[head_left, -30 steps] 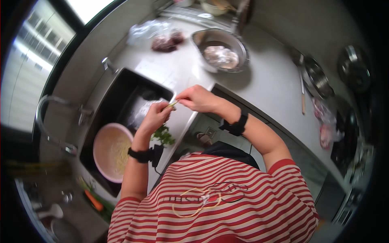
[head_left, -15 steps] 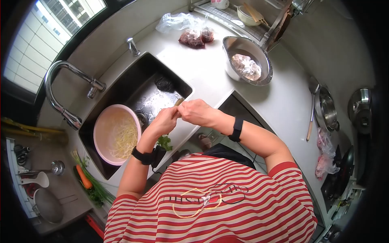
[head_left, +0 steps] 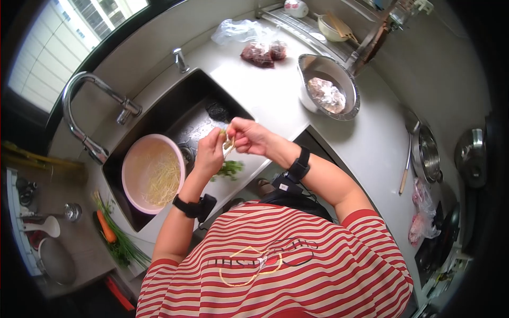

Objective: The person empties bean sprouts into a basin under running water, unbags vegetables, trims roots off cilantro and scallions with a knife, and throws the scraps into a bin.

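My left hand [head_left: 211, 153] is closed in a pinch over the sink's front edge, holding a leafy green herb [head_left: 229, 169]. The herb's pale stems run between my hands, and its leaves hang below them over the counter edge. Right beside it, my right hand [head_left: 251, 139] pinches the stems near their upper end; its fingertips almost meet the left ones. Fingers hide part of the stems. To the left, a pink basin [head_left: 125, 172] stands in the dark sink [head_left: 159, 121], with bean sprouts [head_left: 165, 180] inside.
A curved faucet [head_left: 66, 106] rises behind the sink. Bagged dark red meat [head_left: 259, 54] lies at the back. A metal colander bowl [head_left: 354, 87] holds another bagged lump [head_left: 326, 95]. A carrot [head_left: 106, 228] and green onions [head_left: 130, 249] lie at left; a pan [head_left: 426, 153] sits right.
My hands have shifted slightly up and drawn a little apart. My right hand has turned, showing its curled fingers. More of the herb's leaves now show, farther right.
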### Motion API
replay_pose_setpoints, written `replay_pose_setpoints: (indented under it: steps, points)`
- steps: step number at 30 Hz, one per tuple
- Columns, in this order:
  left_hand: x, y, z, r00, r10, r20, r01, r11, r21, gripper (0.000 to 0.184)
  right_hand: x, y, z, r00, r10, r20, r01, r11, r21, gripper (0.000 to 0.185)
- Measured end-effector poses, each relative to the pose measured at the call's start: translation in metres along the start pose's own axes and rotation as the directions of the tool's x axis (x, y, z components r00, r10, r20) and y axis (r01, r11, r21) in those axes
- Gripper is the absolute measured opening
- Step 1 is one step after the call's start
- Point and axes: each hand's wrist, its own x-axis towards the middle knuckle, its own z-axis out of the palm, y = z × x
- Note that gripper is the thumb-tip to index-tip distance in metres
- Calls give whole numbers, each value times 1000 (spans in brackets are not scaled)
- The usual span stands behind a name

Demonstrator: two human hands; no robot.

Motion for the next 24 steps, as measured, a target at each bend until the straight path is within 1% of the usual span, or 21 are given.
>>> replay_pose_setpoints:
  steps: [1, 2, 3, 4, 5, 6, 7, 9, 10, 11, 12, 13, 14, 15, 16, 17, 18, 19, 20, 23, 24]
  points:
    - [1, -9, 1, 976, -214, 42, 216, 924, -315, 15, 0, -7, -1, 997, -65, -37, 60, 993, -105, 23]
    - [2, -15, -1, 909, -393, 141, 397, 707, -585, 18, -2, -15, -1, 989, -130, -63, 115, 971, -210, 24]
    - [2, -20, -4, 897, -409, 168, 395, 571, -719, 20, 0, -24, -12, 968, -222, -114, 133, 846, -517, 25]
    - [0, -23, -11, 862, -455, 226, 437, 438, -786, 20, 2, -33, -27, 936, -329, -122, 120, 628, -769, 26]
    - [-2, -23, -19, 849, -465, 249, 451, 393, -802, 20, 4, -43, -46, 875, -482, -57, 70, 241, -968, 26]
    - [-4, -23, -27, 837, -472, 276, 464, 347, -815, 21, 7, -48, -62, 803, -590, 78, -37, -181, -983, 26]
    - [-8, -25, -33, 834, -483, 265, 461, 348, -816, 21, 7, -49, -70, 810, -580, 86, -26, -183, -983, 26]
    - [-12, -27, -36, 829, -473, 297, 471, 306, -828, 23, 2, -55, -89, 691, -722, 29, -395, -412, -821, 20]
    - [-16, -40, -35, 848, -435, 302, 453, 301, -839, 23, 9, -54, -106, 734, -679, -27, -367, -363, -856, 25]
    - [-19, -37, -37, 821, -486, 300, 490, 331, -807, 24, 7, -59, -123, 752, -651, -101, -373, -295, -879, 30]
    - [-21, -41, -36, 823, -475, 313, 495, 326, -806, 27, -24, -44, -109, 543, -832, 109, 58, -92, -994, 21]
    - [-21, -42, -36, 850, -393, 350, 470, 270, -840, 31, -13, -31, -133, 317, -872, 373, 135, -348, -928, 15]
    - [-25, -47, -33, 836, -413, 361, 479, 227, -848, 33, 12, -32, -150, 517, -810, 276, -224, -439, -870, 11]
    - [-24, -45, -33, 833, -409, 372, 490, 232, -840, 33, 34, -41, -162, 663, -745, 72, -509, -519, -687, 8]
    - [-24, -42, -33, 822, -432, 372, 495, 217, -841, 33, 36, -38, -148, 580, -812, -62, -630, -400, -666, 11]
    - [-24, -47, -33, 826, -419, 376, 492, 213, -844, 33, 32, -38, -146, 565, -825, -30, -584, -373, -721, 13]
    - [-25, -50, -34, 830, -422, 365, 482, 214, -849, 33, 29, -39, -145, 590, -807, 12, -539, -405, -739, 12]
    - [-22, -51, -34, 830, -403, 385, 494, 213, -843, 33, 25, -39, -144, 611, -791, 2, -527, -409, -745, 12]
    - [-21, -50, -35, 841, -383, 383, 478, 192, -857, 33, 15, -41, -133, 614, -785, -77, -557, -363, -747, 12]
    - [-14, -47, -37, 849, -375, 372, 463, 187, -867, 33, 8, -45, -130, 605, -794, -60, -541, -355, -762, 11]
    - [-12, -46, -37, 850, -384, 361, 458, 198, -867, 33, 1, -47, -124, 570, -822, 17, -500, -363, -786, 10]
